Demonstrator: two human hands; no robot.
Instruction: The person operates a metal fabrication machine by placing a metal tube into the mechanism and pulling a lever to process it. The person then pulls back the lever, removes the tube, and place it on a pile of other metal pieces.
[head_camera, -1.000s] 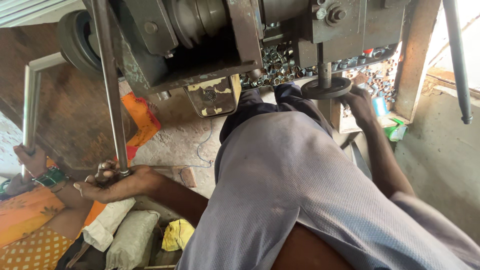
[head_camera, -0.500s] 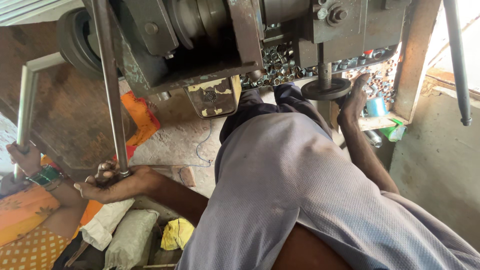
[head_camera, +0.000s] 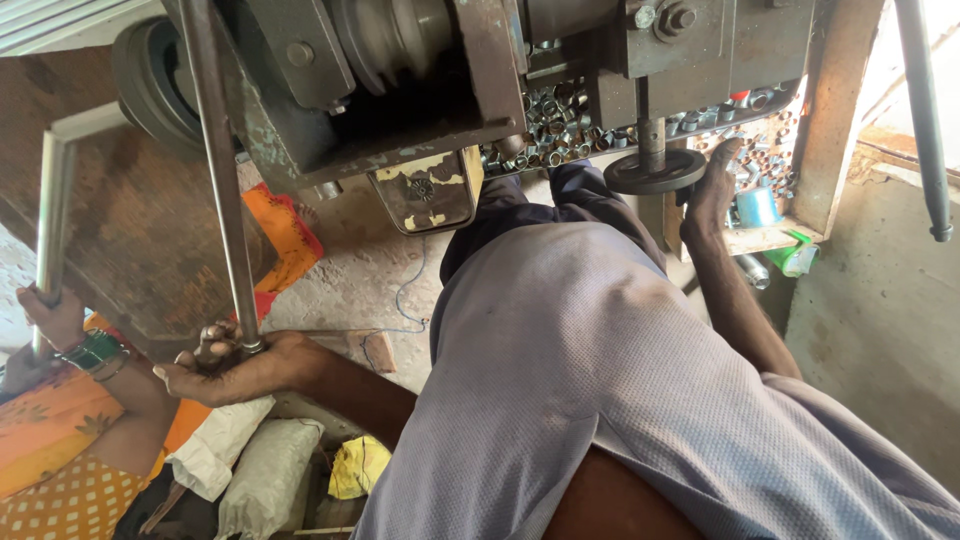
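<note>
One long grey metal rod (head_camera: 222, 180) runs nearly upright, leaning slightly, its lower end inside the left hand (head_camera: 235, 365), whose fingers curl closed around it. Its dull, smooth shaft passes the grimy machine (head_camera: 400, 90) above. Right hand (head_camera: 712, 190) presses the round handwheel (head_camera: 655, 172), fingers extended. A co-worker's hand (head_camera: 55, 315) grips a shiny bar (head_camera: 50, 230).
</note>
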